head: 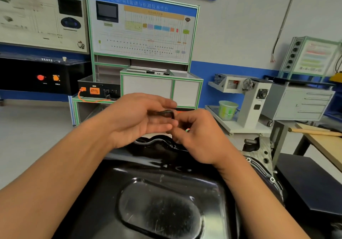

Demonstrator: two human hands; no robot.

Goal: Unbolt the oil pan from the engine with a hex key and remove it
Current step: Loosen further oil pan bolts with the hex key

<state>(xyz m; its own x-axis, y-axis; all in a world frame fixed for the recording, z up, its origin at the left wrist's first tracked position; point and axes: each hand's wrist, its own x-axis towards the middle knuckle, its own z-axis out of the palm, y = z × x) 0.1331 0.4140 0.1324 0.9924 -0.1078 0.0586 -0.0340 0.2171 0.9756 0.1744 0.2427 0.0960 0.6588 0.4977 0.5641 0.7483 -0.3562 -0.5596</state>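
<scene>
The black glossy oil pan (159, 198) fills the lower middle of the view, seated on the engine, whose grey flange (259, 157) shows at the right. Above the pan's far edge both hands meet. A dark L-shaped hex key (167, 113) lies across the fingers of my left hand (137, 120), with the thumb over it. My right hand (196, 133) has its fingers curled and pinches the key's short bent end. The key's tip is hidden between the fingers. The image is a little blurred.
Behind the engine stand green-framed training panels (142, 29) and a cabinet (159, 86). At the right are a grey engine stand (253, 99) with a green bucket (227, 110), a drawer unit (303, 103) and a wooden table (325, 142).
</scene>
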